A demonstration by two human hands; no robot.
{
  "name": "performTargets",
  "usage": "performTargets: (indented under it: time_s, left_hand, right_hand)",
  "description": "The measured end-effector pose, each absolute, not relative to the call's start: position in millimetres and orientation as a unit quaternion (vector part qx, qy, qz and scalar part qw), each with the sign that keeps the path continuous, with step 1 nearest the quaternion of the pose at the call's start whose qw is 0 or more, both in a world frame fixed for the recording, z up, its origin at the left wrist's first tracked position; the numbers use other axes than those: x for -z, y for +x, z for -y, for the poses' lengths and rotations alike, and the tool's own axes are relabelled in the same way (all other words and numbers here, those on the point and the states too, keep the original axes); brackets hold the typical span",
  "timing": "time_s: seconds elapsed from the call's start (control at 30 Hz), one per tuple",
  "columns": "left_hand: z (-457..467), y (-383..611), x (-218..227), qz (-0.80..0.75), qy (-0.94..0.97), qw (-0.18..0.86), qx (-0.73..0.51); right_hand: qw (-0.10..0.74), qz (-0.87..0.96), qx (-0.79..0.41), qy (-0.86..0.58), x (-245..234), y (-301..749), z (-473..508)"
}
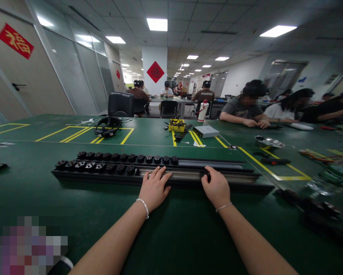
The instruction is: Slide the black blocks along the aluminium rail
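Note:
In front of me lie two long black rails with metallic channels, side by side on the green table. The near rail (182, 175) carries a row of black round plug-like pieces (90, 166) with metal prongs at its left part. A longer row of similar pieces (131, 157) sits in the far rail (211, 163). My left hand (155, 189) rests with spread fingers on the near rail, just right of its last piece. My right hand (218, 187) is closed, thumb and fingers around a small black plug-like piece (206, 175) at the right part of that rail.
Beyond the rails are a black headset (107, 126), a yellow item with cables (176, 125), a grey box (206, 131) and a white bottle (202, 111). At right are a metal bowl (269, 143), a plastic bottle (331, 175) and blurred black parts (308, 202). Several people sit further off.

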State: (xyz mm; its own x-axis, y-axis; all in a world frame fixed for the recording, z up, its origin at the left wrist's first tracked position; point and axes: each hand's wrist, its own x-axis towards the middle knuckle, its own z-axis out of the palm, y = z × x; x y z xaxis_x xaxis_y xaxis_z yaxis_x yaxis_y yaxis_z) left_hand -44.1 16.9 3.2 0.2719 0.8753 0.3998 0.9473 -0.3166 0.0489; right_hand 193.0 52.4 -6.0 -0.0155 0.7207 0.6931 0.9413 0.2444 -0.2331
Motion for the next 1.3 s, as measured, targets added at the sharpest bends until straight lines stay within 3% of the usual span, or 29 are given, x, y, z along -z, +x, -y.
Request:
performTargets:
  time_s: [0.63, 1.3]
  left_hand:
    - [-15.6, -44.4, -4.1, 0.577, -0.791, 0.104, 0.176]
    - [-16.8, -44.5, -4.1, 0.574, -0.791, 0.104, 0.183]
  right_hand:
    - [0.300, 0.760, 0.136, -0.560, 8.0, 212.9, -48.2]
    - [0.341, 0.726, 0.146, -0.579, 5.9, 207.8, -49.9]
